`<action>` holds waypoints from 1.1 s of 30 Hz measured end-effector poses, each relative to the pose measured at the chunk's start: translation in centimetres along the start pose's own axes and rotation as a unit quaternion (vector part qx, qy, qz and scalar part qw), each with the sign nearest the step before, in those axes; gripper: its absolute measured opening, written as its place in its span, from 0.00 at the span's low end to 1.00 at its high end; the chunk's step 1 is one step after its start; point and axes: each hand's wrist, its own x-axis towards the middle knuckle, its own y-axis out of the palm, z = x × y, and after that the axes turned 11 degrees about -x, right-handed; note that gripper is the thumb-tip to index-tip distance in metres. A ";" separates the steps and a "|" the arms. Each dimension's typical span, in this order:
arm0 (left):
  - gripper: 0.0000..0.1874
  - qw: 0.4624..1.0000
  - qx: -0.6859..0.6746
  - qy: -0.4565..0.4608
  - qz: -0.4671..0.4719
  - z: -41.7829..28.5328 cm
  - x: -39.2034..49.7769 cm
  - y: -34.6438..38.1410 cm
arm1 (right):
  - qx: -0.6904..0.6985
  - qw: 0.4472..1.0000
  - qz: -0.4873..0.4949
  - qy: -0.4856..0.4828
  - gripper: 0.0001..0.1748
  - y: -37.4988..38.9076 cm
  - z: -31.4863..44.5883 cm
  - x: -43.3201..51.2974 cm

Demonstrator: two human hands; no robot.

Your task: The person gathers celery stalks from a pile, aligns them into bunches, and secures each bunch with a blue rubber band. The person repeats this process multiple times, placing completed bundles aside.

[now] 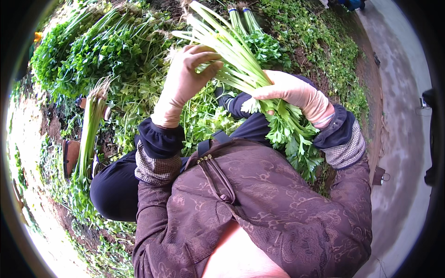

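Note:
My right hand [290, 90], in a pale glove, grips a bunch of celery [234, 52] around the upper stalks, just below the leaves. The pale stalks slant up and to the left, root ends farthest from me. Green leaves [295, 135] hang out under the right hand towards my lap. My left hand [194, 69], gloved as well, is at the left side of the stalks with fingers and thumb curled. Its fingertips are close to the outer stalks; whether they pinch one is unclear.
A large heap of celery [94, 52] lies at the upper left. Two bundles tied with blue bands [240, 17] lie beyond my hands. Another rooted celery bunch [88, 128] lies left of my knee. Loose leaves [208, 118] cover the soil. A wet concrete path [399, 104] runs along the right.

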 end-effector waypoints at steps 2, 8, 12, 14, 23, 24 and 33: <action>0.08 0.999 -0.041 0.020 0.000 -1.0 0.0 1.3 | 0.001 1.000 -0.005 -0.021 0.26 0.1 -0.1 -0.1; 0.09 0.988 -0.036 -0.097 0.117 -2.6 0.1 2.2 | -0.022 0.998 -0.051 -0.025 0.34 0.5 -1.9 0.5; 0.07 0.958 -0.113 -0.157 0.213 -3.2 0.7 1.6 | 0.075 0.996 -0.038 -0.028 0.37 1.0 -3.5 0.7; 0.07 0.910 -0.202 -0.271 0.242 -3.5 0.8 1.5 | 0.153 0.987 -0.021 -0.039 0.36 1.4 -4.1 0.9; 0.06 0.960 -0.021 -0.133 0.244 -4.2 3.4 -4.3 | 0.276 0.954 0.106 -0.047 0.40 4.2 -6.7 2.5; 0.08 0.961 -0.081 -0.171 0.203 -3.9 3.5 -5.0 | 0.267 0.956 0.120 -0.030 0.40 4.3 -7.0 2.5; 0.10 0.878 -0.293 -0.301 -0.229 2.2 1.8 -12.3 | 0.166 0.974 0.149 -0.028 0.26 3.5 -7.0 2.2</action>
